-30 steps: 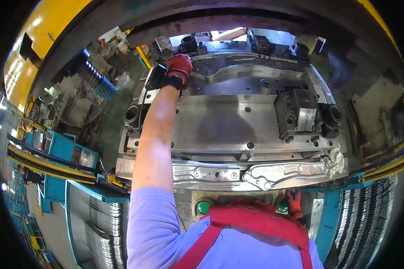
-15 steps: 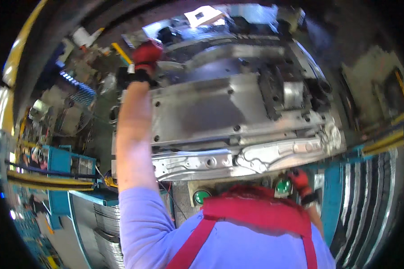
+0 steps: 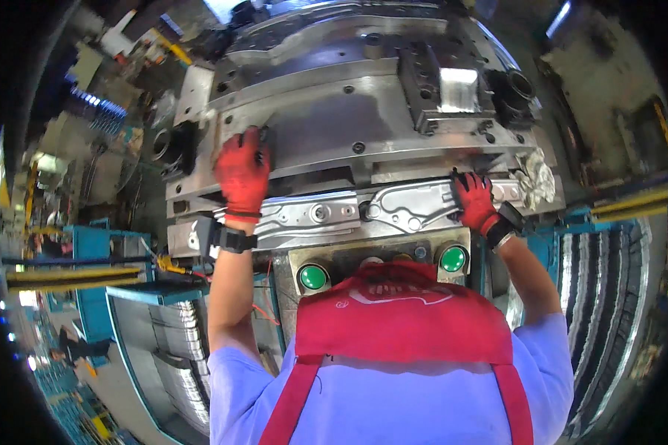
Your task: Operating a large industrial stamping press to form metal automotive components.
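Note:
My left hand (image 3: 243,176), in a red glove with black palm side, is over the near left part of a large metal die (image 3: 315,122). Its fingers look curled, their tips hidden; what they hold, if anything, I cannot make out. Along the die's near edge lies a long silvery pressed-metal part (image 3: 312,215) with raised contours and holes. On a second shaped metal part (image 3: 404,206), to the right, rests my right hand (image 3: 476,200), gloved alike, with fingers spread.
Two green push buttons, one left (image 3: 313,277) and one right (image 3: 453,259), sit on a panel between me and the die. A crumpled pale cloth-like thing (image 3: 536,179) lies by the right end. Metal parts (image 3: 182,360) are stacked at lower left; long strips (image 3: 605,311) stand right.
My left hand has come back from the far left of the die to its near part. My right hand has moved from beside the right green button onto the shaped metal part.

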A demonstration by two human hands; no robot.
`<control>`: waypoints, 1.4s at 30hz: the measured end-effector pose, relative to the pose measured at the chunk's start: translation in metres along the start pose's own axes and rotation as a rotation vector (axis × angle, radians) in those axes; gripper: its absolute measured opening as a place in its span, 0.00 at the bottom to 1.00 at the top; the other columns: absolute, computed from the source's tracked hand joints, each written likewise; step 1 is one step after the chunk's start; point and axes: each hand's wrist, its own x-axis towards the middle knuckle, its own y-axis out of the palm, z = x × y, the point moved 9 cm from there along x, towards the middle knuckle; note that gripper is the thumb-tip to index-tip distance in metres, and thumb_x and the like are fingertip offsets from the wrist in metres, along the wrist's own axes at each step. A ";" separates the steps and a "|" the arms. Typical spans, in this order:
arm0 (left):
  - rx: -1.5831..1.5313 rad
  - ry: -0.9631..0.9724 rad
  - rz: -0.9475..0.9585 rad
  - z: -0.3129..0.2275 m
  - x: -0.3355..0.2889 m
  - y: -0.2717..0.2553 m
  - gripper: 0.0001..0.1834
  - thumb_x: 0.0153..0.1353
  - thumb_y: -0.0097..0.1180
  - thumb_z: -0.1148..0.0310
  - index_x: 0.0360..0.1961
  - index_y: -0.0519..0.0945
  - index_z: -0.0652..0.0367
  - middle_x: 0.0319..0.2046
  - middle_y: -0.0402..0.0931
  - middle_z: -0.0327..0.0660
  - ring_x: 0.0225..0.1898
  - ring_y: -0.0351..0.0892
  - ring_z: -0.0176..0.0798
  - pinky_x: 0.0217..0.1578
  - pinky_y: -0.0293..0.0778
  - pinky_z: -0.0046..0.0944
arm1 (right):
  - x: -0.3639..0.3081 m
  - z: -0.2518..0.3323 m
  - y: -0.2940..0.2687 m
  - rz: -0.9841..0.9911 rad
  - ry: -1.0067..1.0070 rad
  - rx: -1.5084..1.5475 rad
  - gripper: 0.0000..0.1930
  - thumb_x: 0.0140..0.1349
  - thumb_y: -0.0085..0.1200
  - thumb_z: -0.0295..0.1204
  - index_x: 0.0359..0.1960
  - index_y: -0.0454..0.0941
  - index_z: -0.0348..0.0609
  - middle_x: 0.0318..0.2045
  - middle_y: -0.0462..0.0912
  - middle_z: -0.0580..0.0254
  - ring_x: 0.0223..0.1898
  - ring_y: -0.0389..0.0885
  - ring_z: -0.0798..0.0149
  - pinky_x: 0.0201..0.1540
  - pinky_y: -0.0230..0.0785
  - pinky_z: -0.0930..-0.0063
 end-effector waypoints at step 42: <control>-0.609 -0.089 -0.026 0.030 -0.100 -0.024 0.24 0.41 0.62 0.68 0.44 0.76 0.53 0.43 0.71 0.46 0.48 0.67 0.53 0.49 0.63 0.50 | 0.322 0.124 -0.323 -0.227 -0.192 -0.037 0.53 0.32 0.65 0.52 0.61 0.54 0.41 0.60 0.57 0.42 0.62 0.54 0.46 0.61 0.50 0.56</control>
